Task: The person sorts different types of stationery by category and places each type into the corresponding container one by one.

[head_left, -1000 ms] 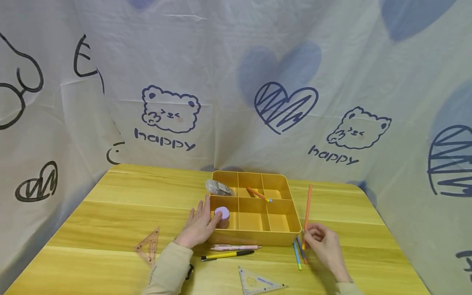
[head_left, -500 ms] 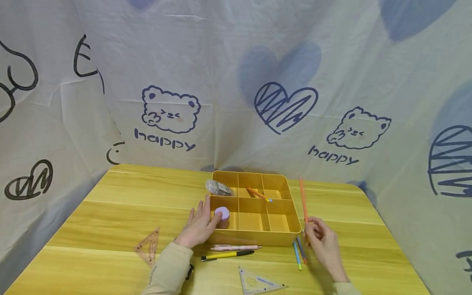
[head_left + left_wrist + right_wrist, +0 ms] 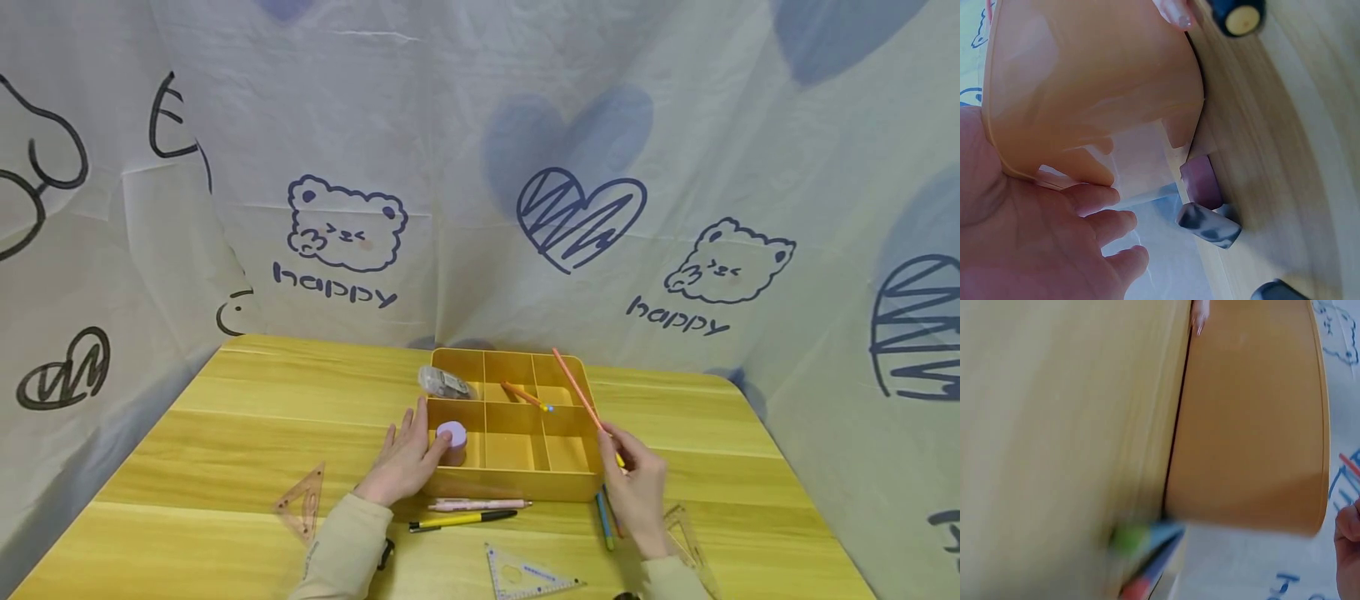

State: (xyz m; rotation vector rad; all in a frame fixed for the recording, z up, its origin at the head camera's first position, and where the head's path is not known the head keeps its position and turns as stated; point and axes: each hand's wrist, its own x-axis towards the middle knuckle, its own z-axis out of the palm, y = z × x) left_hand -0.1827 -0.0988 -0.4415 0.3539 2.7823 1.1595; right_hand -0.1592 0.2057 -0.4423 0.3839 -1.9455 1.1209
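Observation:
A yellow box (image 3: 517, 482) with several compartments sits on the table. My left hand (image 3: 401, 458) rests at its left side, fingers straight along the outer wall (image 3: 1085, 69), thumb over the rim beside a round lilac object (image 3: 452, 430). My right hand (image 3: 636, 487) pinches an orange pencil (image 3: 576, 383) near its yellow end. The pencil slants up and left over the box's right compartments. In the right wrist view, the fingers and pencil (image 3: 1350, 465) show at the right edge. A short orange stick (image 3: 525, 395) and a grey see-through item (image 3: 444, 382) lie in the back compartments.
In front of the box lie a pink pen (image 3: 478, 504), a yellow-black pen (image 3: 465, 520) and a clear set square (image 3: 525, 573). Blue-green (image 3: 604, 521) pencils sit by the right hand. More triangles lie left (image 3: 302, 502) and right (image 3: 686, 546). A printed cloth (image 3: 465, 283) hangs behind.
My right hand has moved left and slightly up with the orange pencil, which now tilts over the box. A triangle at the right has come into sight. The left hand has stayed still.

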